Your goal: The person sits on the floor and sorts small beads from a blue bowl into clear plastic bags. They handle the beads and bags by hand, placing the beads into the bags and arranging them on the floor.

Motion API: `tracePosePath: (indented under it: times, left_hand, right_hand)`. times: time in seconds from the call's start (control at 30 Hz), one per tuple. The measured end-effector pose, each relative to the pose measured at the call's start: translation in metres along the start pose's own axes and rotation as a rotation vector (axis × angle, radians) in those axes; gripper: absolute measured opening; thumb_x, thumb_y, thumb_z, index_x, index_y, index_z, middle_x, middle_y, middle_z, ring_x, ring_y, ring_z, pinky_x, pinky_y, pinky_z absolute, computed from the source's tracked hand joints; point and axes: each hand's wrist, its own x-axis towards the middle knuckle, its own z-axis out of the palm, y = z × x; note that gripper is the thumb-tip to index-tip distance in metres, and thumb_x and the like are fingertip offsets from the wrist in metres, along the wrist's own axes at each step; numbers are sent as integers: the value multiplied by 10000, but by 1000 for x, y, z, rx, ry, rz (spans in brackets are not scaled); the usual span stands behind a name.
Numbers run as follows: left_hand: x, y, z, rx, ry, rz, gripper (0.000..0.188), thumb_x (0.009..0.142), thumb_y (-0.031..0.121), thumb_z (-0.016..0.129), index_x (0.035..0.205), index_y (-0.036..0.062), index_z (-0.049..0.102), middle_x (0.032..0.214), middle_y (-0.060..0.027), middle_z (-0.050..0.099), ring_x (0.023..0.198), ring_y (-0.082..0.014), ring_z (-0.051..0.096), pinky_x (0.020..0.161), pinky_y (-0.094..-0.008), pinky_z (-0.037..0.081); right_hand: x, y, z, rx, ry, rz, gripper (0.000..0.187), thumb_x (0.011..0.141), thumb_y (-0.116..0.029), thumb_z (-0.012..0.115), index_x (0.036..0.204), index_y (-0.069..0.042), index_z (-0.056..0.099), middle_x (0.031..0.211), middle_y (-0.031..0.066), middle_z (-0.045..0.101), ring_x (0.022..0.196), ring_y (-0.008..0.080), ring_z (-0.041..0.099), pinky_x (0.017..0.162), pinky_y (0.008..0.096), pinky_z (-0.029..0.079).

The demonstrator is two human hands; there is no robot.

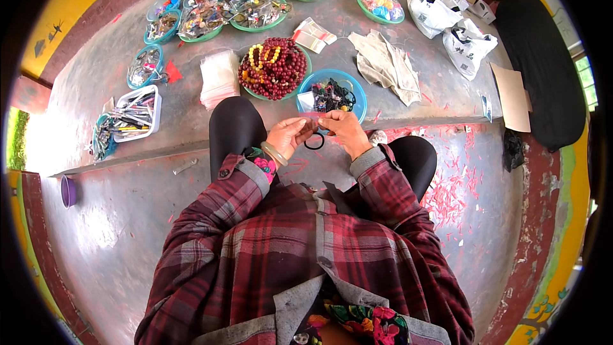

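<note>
My left hand (288,135), with a pale bangle at the wrist, meets my right hand (345,131) over the gap between my knees. Both hands pinch a small, thin pinkish-red strip (311,115); whether it is part of a clear bag is too small to tell. A black ring-shaped band (314,141) hangs just below the fingertips, close to my right hand. Right beyond the hands, a blue basin (359,99) holds dark stringed pieces and a small white packet. Left of it, a green basin (309,64) is heaped with dark red bead strings (281,73) and some yellow beads.
A stack of clear bags (220,76) lies by the beads. Farther left stand several basins of packaged trinkets and a white tray (156,112) of pens. Rightward are a beige cloth (385,67), white plastic bags (469,48) and cardboard (511,98). Red scraps (445,201) litter the floor.
</note>
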Motion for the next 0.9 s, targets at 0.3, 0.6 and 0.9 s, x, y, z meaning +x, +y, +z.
tracePosePath:
  times: [0.3,0.6,0.9]
  left_hand:
    - [-2,2,4,8,-14,-10,178,874,93,512,975,-49,550,993,-155,585,954,-277,579,854,-346,485]
    - [0,0,0,8,-28,-9,177,880,111,507,976,-36,534,988,-169,584,939,-284,586,847,-359,489]
    - [0,-5,3,254,32,-8,236,902,127,459,1055,-36,534,959,-107,600,869,-185,603,803,-297,499]
  right_hand:
    - [0,0,-4,75,-14,78,185,816,-202,582,801,-22,625,747,26,616,683,101,536,621,248,390]
    - [8,10,-4,-202,123,-50,163,804,-185,572,812,-32,626,766,56,629,713,149,570,628,279,420]
    - [-6,-12,19,-921,262,-885,60,695,-130,603,725,-83,625,743,48,565,756,269,532,650,387,399]
